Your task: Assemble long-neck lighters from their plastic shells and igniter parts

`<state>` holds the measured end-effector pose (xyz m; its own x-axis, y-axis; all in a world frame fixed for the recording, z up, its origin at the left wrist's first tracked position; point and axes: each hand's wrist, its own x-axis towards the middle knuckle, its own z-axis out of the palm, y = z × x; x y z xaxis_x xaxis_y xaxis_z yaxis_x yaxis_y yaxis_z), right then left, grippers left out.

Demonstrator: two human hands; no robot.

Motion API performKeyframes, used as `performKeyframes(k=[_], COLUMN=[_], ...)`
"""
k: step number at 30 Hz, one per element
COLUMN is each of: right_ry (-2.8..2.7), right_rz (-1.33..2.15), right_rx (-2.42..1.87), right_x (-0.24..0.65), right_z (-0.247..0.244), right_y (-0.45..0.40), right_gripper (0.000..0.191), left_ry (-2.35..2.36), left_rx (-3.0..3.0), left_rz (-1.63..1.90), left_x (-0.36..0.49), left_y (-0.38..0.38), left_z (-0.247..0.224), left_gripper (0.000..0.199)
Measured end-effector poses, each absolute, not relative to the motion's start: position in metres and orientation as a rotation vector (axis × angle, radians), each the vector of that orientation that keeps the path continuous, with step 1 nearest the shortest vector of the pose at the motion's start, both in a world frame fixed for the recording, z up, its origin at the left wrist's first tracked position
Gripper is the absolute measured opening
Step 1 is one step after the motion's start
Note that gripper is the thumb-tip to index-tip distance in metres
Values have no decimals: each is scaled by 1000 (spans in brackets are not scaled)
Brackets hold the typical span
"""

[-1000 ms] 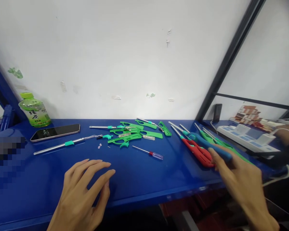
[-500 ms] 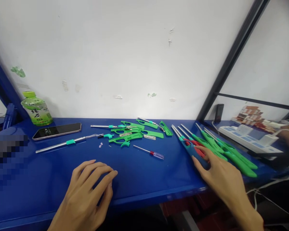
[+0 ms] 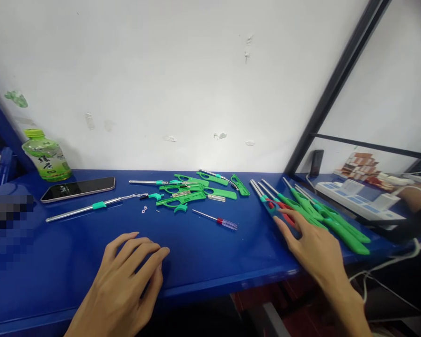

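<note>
My left hand point(image 3: 126, 276) rests on the blue table with fingers bent and apart, holding nothing. My right hand point(image 3: 312, 243) lies over a blue lighter point(image 3: 271, 208) at the right, its fingers on the handle. Beside it are a red lighter point(image 3: 286, 216) and several green lighters point(image 3: 347, 234) with metal tubes. Mid-table lie opened green casings point(image 3: 182, 200) and a screwdriver point(image 3: 224, 223) with a clear and red handle. A bare metal tube with wires point(image 3: 87, 209) lies at the left, near tiny pale parts point(image 3: 144, 209).
A green-capped bottle point(image 3: 51, 159) and a black phone point(image 3: 79, 189) stand and lie at the back left. Beyond a dark metal post point(image 3: 337, 89) are a white power strip point(image 3: 358, 201), cables and another person's hand point(image 3: 416, 199).
The view has shifted slightly. My right hand has moved a little over the blue lighter, covering more of its handle; my left hand has hardly moved.
</note>
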<state>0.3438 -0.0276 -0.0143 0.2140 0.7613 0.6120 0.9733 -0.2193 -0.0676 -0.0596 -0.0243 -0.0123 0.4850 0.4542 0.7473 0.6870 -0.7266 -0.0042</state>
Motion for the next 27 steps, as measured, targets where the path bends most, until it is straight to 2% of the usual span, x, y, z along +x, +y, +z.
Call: performKeyframes(k=[19, 27], right_ry=[-1455, -1706], right_rz=[-714, -517], right_rx=[-2035, -1669], right_x=[347, 293], right_z=[-10, 35], right_y=[-20, -4], right_gripper=[48, 41], left_ry=[-971, -1005], left_rx=[-2406, -2410], left_rz=[-1066, -1058], left_x=[-56, -55], left_y=[-27, -27], left_z=[-12, -13], left_gripper=[26, 29])
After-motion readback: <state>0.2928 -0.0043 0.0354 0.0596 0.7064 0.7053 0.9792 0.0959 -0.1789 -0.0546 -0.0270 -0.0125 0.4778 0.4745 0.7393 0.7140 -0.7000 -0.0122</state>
